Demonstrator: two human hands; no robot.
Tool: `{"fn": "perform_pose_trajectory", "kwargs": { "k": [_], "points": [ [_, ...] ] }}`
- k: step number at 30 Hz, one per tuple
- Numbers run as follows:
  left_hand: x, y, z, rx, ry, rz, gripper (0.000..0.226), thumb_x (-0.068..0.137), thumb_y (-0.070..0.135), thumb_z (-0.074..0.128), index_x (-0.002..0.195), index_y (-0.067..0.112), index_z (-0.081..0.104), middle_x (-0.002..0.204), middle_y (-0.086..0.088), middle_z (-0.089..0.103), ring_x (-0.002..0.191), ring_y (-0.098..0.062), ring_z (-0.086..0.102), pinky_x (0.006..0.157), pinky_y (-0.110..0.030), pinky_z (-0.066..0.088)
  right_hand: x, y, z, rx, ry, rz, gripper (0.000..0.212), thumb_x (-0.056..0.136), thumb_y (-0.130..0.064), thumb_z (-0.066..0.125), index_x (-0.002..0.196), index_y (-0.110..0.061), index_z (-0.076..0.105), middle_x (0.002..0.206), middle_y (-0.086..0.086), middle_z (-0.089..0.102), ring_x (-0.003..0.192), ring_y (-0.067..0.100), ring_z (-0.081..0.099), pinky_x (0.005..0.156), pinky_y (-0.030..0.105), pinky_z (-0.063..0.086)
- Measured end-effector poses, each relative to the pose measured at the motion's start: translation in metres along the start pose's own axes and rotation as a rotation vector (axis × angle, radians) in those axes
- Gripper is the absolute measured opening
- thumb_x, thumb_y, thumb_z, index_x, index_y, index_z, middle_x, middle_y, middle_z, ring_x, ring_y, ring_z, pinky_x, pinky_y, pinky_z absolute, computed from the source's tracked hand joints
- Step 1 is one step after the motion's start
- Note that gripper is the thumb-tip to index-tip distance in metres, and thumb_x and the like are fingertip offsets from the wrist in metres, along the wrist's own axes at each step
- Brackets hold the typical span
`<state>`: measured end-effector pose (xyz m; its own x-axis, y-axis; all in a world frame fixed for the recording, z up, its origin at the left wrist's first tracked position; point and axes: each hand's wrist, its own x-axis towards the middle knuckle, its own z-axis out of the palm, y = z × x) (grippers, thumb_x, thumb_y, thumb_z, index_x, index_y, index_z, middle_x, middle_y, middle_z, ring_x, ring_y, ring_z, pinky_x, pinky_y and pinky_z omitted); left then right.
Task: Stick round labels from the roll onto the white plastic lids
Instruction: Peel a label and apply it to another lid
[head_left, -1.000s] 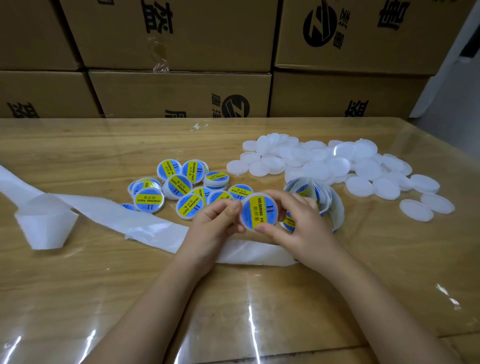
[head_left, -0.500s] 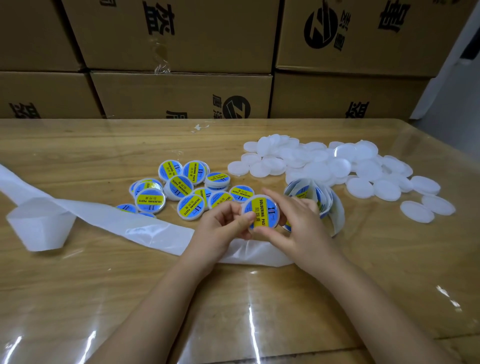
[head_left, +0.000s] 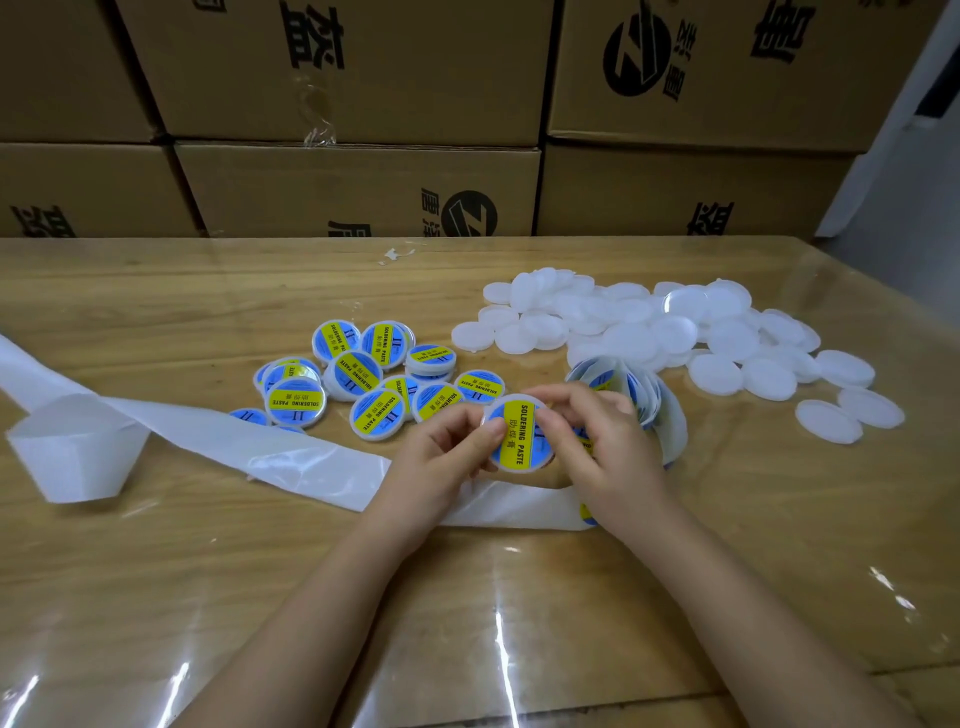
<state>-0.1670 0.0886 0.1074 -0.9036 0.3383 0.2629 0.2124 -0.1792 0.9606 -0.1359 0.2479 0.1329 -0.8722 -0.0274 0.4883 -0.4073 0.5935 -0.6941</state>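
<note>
Stacked cardboard boxes (head_left: 363, 182) stand behind the wooden table (head_left: 156, 571). A spent white backing strip (head_left: 208, 436) trails across the table to the left. Plain white lids (head_left: 649, 332) lie heaped at the right, and labelled lids (head_left: 358, 371) cluster in the middle. The label roll (head_left: 660, 410) stands behind the right hand (head_left: 608, 447). The right hand and the left hand (head_left: 436, 462) pinch the rim of one labelled lid (head_left: 519, 434) with curled fingertips, holding it above the strip.

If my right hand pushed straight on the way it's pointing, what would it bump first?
Likely the left hand, pinching the same labelled lid opposite the right hand; beyond lies the pile of finished lids, depth unclear.
</note>
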Motion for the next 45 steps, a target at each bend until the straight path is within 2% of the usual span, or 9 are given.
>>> {"fn": "perform_pose_trajectory", "kwargs": {
  "k": [5,10,18,22,27,31,35,39,45],
  "points": [
    [0.002,-0.001,0.008,0.032,0.061,0.009,0.027,0.088,0.010,0.055,0.065,0.008,0.043,0.057,0.003,0.046,0.052,0.000,0.043,0.053,-0.010,0.037,-0.001,0.001,0.004,0.038,-0.029,0.016,0.012,0.091,-0.019,0.060,0.094,-0.008,0.063,0.065,0.008,0.067,0.079,0.015,0.053,0.085,0.027,0.036],
    [0.002,-0.002,0.005,0.100,0.105,0.016,0.031,0.078,0.033,0.055,0.062,0.011,0.040,0.051,0.013,0.043,0.051,0.000,0.038,0.051,-0.012,0.034,-0.003,0.003,0.008,-0.029,-0.028,-0.055,0.021,0.088,-0.031,0.056,0.093,-0.011,0.063,0.061,0.005,0.063,0.076,0.017,0.049,0.084,0.017,0.032],
    [0.003,0.000,0.000,0.167,0.082,-0.030,0.025,0.090,0.021,0.053,0.068,0.011,0.053,0.051,0.011,0.050,0.049,0.000,0.045,0.051,-0.011,0.037,0.000,0.008,0.004,-0.136,0.022,-0.136,0.024,0.090,-0.030,0.052,0.100,-0.014,0.067,0.069,-0.006,0.063,0.082,-0.009,0.048,0.087,0.019,0.029],
    [0.004,0.002,-0.012,0.212,0.141,-0.004,0.025,0.089,0.017,0.059,0.076,-0.004,0.056,0.059,0.003,0.055,0.057,-0.006,0.053,0.061,-0.016,0.044,0.009,0.016,-0.013,-0.155,0.254,-0.156,0.023,0.092,-0.023,0.048,0.101,-0.013,0.066,0.079,-0.004,0.065,0.079,0.014,0.058,0.085,0.039,0.040],
    [0.009,-0.008,-0.032,0.649,0.387,-0.002,0.011,0.088,0.009,0.062,0.096,0.016,0.060,0.070,0.009,0.057,0.062,0.005,0.052,0.061,-0.008,0.038,0.023,0.061,-0.050,-0.045,0.620,0.243,0.027,0.096,-0.021,0.038,0.112,-0.016,0.059,0.099,-0.008,0.063,0.102,0.021,0.051,0.091,0.045,0.042],
    [0.010,-0.016,-0.041,0.833,0.548,-0.093,0.036,0.086,0.022,0.062,0.121,0.024,0.051,0.075,0.014,0.059,0.069,0.002,0.056,0.057,-0.018,0.038,0.019,0.103,-0.059,-0.447,0.344,0.593,0.039,0.099,-0.027,0.038,0.136,-0.019,0.045,0.144,0.001,0.043,0.132,0.027,0.033,0.108,0.049,0.024],
    [0.011,-0.017,-0.045,0.980,0.625,-0.160,0.047,0.083,0.027,0.065,0.126,0.019,0.048,0.093,0.012,0.057,0.094,-0.020,0.059,0.066,-0.031,0.038,0.017,0.119,-0.054,-0.711,-0.001,0.690,0.049,0.097,-0.042,0.034,0.143,-0.025,0.033,0.151,-0.002,0.032,0.140,0.024,0.023,0.109,0.048,0.018],
    [0.009,-0.014,-0.046,1.204,0.527,0.033,0.030,0.074,0.001,0.068,0.103,0.006,0.067,0.108,-0.014,0.060,0.093,-0.037,0.056,0.074,-0.044,0.046,0.018,0.120,-0.052,-0.738,0.053,0.657,0.047,0.095,-0.040,0.040,0.139,-0.022,0.039,0.144,0.003,0.041,0.135,0.026,0.029,0.107,0.049,0.022],
    [0.004,-0.013,-0.040,1.432,0.330,0.071,0.017,0.078,0.006,0.067,0.086,0.016,0.076,0.104,0.003,0.071,0.094,-0.033,0.059,0.079,-0.042,0.036,0.018,0.121,-0.058,-0.782,-0.079,0.695,0.056,0.098,-0.046,0.029,0.150,-0.027,0.017,0.158,-0.006,0.013,0.145,0.020,0.009,0.112,0.052,0.010]
  ]
}}
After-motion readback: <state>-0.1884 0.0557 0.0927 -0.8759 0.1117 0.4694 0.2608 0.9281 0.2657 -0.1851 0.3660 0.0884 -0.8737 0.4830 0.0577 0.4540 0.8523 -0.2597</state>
